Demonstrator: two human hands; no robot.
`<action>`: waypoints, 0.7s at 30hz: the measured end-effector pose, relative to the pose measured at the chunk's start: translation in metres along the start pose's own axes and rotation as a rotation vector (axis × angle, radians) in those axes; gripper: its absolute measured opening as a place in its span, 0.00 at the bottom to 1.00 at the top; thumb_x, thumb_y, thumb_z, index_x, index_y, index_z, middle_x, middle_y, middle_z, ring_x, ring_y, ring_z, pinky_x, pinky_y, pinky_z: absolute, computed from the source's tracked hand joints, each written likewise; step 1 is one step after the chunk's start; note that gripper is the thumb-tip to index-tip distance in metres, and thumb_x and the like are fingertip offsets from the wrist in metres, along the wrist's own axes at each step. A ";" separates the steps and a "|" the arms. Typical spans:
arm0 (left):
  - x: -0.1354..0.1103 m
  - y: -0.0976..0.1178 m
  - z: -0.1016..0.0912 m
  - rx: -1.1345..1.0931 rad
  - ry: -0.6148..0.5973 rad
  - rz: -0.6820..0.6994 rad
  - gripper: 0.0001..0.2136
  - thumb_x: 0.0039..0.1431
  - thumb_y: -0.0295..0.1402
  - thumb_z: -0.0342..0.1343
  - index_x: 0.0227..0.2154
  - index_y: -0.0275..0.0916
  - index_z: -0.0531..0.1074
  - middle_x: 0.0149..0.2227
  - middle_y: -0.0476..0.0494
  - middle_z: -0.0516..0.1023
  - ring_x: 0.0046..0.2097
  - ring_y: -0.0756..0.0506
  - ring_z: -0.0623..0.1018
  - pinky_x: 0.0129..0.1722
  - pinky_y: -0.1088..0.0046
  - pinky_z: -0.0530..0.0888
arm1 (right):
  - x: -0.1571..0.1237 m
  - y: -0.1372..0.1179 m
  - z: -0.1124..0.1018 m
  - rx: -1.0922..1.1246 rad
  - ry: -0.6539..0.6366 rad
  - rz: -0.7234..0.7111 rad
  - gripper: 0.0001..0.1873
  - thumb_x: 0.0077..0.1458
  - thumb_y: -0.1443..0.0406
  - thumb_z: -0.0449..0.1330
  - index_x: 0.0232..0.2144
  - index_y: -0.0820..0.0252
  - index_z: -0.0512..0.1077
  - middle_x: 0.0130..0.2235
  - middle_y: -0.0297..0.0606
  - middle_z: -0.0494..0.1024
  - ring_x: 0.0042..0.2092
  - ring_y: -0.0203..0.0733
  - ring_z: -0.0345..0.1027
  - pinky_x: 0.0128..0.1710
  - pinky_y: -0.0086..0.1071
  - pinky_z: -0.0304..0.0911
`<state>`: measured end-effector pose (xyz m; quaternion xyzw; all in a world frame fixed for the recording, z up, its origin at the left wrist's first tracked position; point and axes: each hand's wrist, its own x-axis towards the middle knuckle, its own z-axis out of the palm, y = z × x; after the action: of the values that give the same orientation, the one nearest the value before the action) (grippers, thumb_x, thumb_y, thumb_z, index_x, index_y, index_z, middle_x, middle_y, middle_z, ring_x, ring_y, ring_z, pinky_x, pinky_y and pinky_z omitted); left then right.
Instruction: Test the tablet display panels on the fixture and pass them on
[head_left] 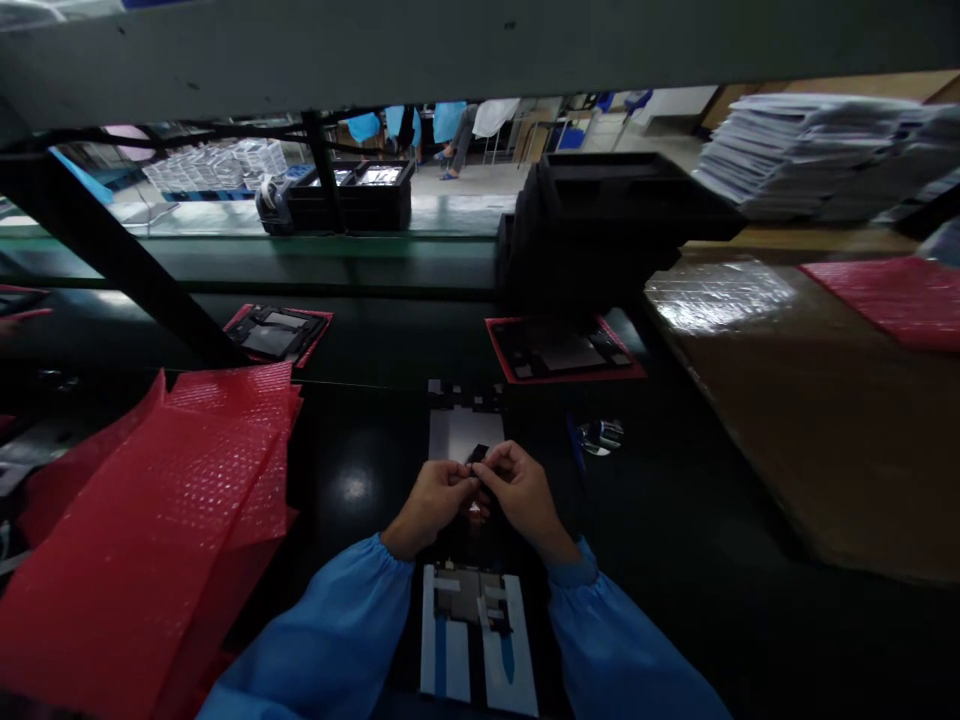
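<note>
My left hand [442, 496] and my right hand [521, 495] meet at the middle of the dark bench, fingertips pinched together. Between them is a small black piece [478, 455], too small and dark to name. Just beyond the fingers lies a flat device panel [456, 432] with a silver-grey plate and black parts along its far edge. Nearer to me, between my blue sleeves, an opened tablet-like device [480, 640] shows white blocks, blue strips and a circuit board at its far end.
Red bubble-wrap sheets [172, 520] are piled at the left. Device panels on red wrap lie at the back left [277, 333] and back right [562, 348]. Black trays [615, 200] are stacked behind. A small shiny object [600, 436] rests right of my hands; a brown board [810, 420] lies farther right.
</note>
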<state>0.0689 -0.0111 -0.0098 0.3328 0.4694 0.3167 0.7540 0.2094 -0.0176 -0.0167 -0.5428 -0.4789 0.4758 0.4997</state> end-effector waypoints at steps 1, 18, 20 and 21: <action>0.001 -0.002 0.000 -0.014 0.023 0.015 0.24 0.37 0.50 0.74 0.24 0.33 0.72 0.24 0.44 0.78 0.24 0.48 0.77 0.23 0.75 0.72 | 0.000 -0.001 0.001 -0.002 -0.003 0.006 0.21 0.46 0.49 0.70 0.26 0.54 0.65 0.24 0.32 0.73 0.25 0.40 0.67 0.25 0.32 0.64; 0.008 0.002 -0.017 0.401 0.577 0.645 0.20 0.58 0.31 0.59 0.54 0.36 0.68 0.57 0.31 0.72 0.60 0.37 0.71 0.63 0.56 0.65 | 0.014 -0.015 -0.063 -0.086 0.187 0.457 0.26 0.31 0.49 0.69 0.33 0.54 0.72 0.35 0.45 0.81 0.27 0.46 0.73 0.17 0.32 0.59; 0.012 -0.001 -0.018 0.358 0.550 0.638 0.19 0.59 0.32 0.58 0.53 0.37 0.68 0.56 0.33 0.73 0.59 0.39 0.72 0.63 0.57 0.66 | 0.013 -0.017 -0.060 -0.049 0.165 0.488 0.26 0.31 0.51 0.70 0.34 0.53 0.73 0.28 0.41 0.79 0.22 0.43 0.68 0.16 0.32 0.56; 0.014 -0.002 -0.019 0.328 0.541 0.635 0.19 0.60 0.32 0.58 0.53 0.37 0.67 0.56 0.33 0.73 0.59 0.39 0.72 0.63 0.58 0.66 | 0.013 -0.018 -0.057 -0.046 0.157 0.483 0.25 0.31 0.51 0.70 0.34 0.53 0.73 0.23 0.37 0.75 0.20 0.41 0.64 0.16 0.32 0.55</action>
<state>0.0570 0.0025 -0.0245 0.4809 0.5683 0.5294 0.4070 0.2667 -0.0090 0.0031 -0.6880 -0.3058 0.5265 0.3947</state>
